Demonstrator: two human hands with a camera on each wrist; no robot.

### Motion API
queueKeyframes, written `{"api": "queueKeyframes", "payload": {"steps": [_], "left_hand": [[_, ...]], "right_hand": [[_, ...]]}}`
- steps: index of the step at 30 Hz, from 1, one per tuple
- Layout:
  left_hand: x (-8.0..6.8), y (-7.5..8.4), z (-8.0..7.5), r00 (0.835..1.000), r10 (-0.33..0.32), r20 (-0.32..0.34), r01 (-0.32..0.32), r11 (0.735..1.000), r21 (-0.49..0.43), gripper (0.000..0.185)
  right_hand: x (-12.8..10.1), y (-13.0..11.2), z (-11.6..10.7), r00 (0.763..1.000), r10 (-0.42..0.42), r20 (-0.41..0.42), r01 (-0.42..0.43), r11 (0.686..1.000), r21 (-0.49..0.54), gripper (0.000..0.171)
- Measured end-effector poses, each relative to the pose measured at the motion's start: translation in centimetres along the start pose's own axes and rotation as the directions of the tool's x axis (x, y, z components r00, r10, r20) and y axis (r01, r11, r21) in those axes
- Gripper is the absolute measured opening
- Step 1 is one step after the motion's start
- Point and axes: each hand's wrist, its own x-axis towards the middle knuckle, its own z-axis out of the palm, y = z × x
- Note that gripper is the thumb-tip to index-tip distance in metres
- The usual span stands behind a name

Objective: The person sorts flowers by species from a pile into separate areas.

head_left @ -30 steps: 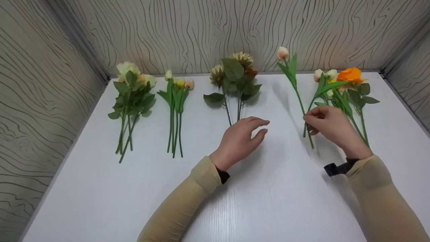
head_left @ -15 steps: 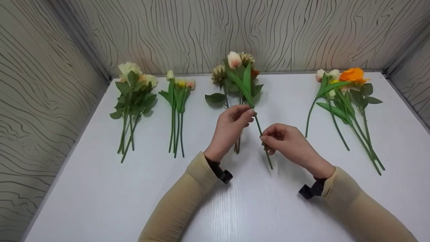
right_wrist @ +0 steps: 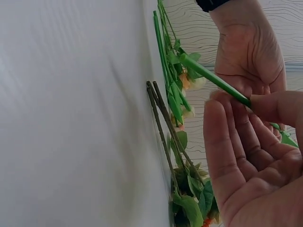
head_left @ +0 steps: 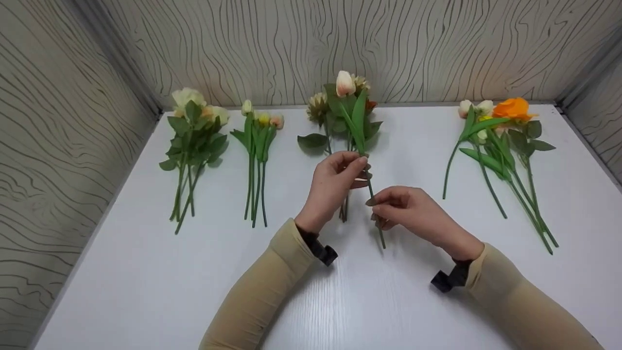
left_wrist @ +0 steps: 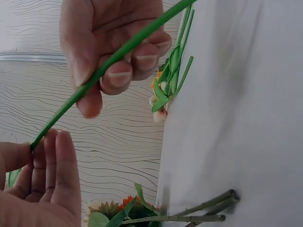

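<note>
A pale pink tulip (head_left: pixel 345 84) with long green leaves is held up over the middle of the table, its stem slanting down to the right. My left hand (head_left: pixel 334 184) pinches the stem just below the leaves. Lower down, my right hand (head_left: pixel 413 214) pinches the same stem (right_wrist: pixel 222 85) between thumb and fingers, with the cut end sticking out below. Behind the tulip lies a bunch of cream and rust flowers (head_left: pixel 317 108) with dark leaves, partly hidden by the tulip and my left hand. The left wrist view shows the bare stem (left_wrist: pixel 118 54) running between both hands.
On the white table (head_left: pixel 194 291), a bunch of cream roses (head_left: pixel 187 99) lies at far left, with a tulip bunch (head_left: pixel 257 141) beside it. Loose tulips (head_left: pixel 478 126) and an orange flower (head_left: pixel 514 110) lie at right. A patterned wall (head_left: pixel 311 48) stands behind.
The right hand has brought the tulip leftward from the right-hand pile to the middle. The left hand has taken hold of its upper stem. Lately the tulip has turned slightly more upright.
</note>
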Motion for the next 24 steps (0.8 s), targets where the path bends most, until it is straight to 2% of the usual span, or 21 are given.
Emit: {"api": "queueKeyframes", "payload": {"steps": [8, 17, 21, 24], "left_hand": [[0.0, -0.2, -0.1, 1.0, 0.003, 0.01, -0.002, 1.0, -0.03, 0.023], [0.2, -0.1, -0.3, 1.0, -0.023, 0.019, 0.024, 0.999, -0.022, 0.024], [0.4, 0.3, -1.6, 1.0, -0.028, -0.005, 0.029, 0.999, 0.032, 0.026], [0.8, 1.1, -3.5, 0.999, -0.038, -0.038, 0.042, 0.992, 0.115, 0.025]], "right_hand": [[0.0, -0.1, 0.2, 1.0, 0.003, -0.022, -0.002, 0.999, 0.052, 0.036], [0.0, -0.1, 0.1, 0.999, 0.01, -0.031, -0.009, 0.999, 0.044, 0.039], [-0.1, -0.1, -0.2, 0.999, 0.014, -0.029, -0.013, 0.999, 0.046, 0.042], [-0.2, -0.1, -0.5, 0.999, 0.019, -0.042, -0.017, 0.999, 0.051, 0.043]]}}
